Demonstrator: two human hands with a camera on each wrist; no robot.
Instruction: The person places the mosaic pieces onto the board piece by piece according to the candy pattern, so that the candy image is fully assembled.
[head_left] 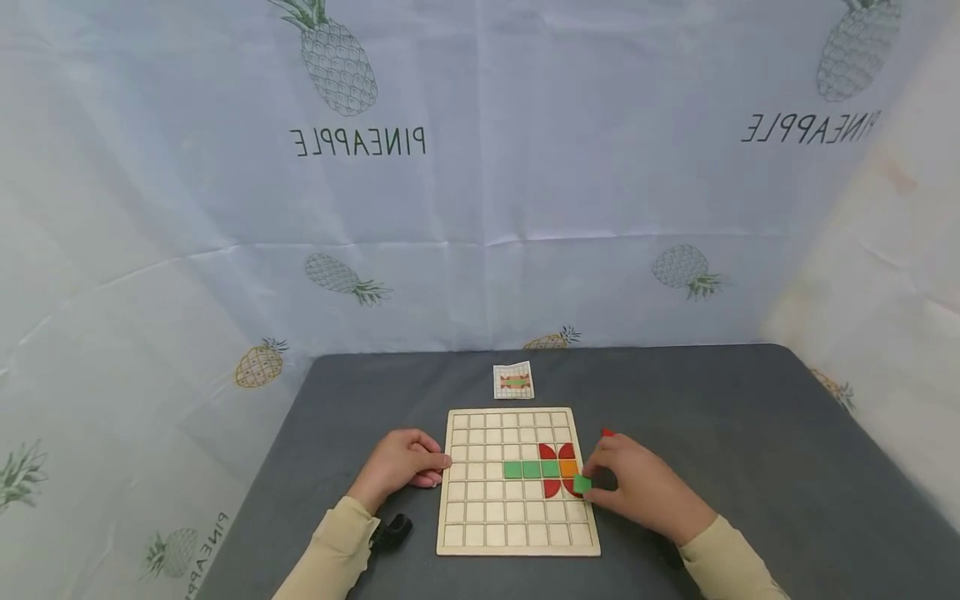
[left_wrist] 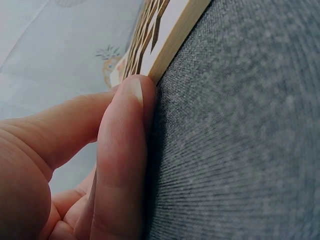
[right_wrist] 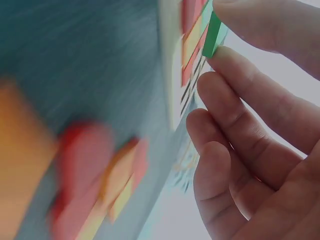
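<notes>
A wooden grid board [head_left: 487,521] lies on the dark table, with a row of green square tiles [head_left: 531,469], an orange tile [head_left: 568,467] and red rounded pieces [head_left: 551,488] in its right half. My right hand [head_left: 637,487] pinches a green square tile [right_wrist: 213,34] between thumb and index finger, just over the board's right edge; its other fingers are bent. At the board's left edge, my left hand [head_left: 405,467] grips the rim between thumb and index fingertips [left_wrist: 132,92].
Beyond the board lies a small printed card [head_left: 513,392] with a coloured grid pattern. Loose red pieces [right_wrist: 87,155] and orange pieces [right_wrist: 117,172] lie on the table near the right hand, mostly hidden by it in the head view. A pineapple-print cloth [head_left: 540,192] hangs behind the table.
</notes>
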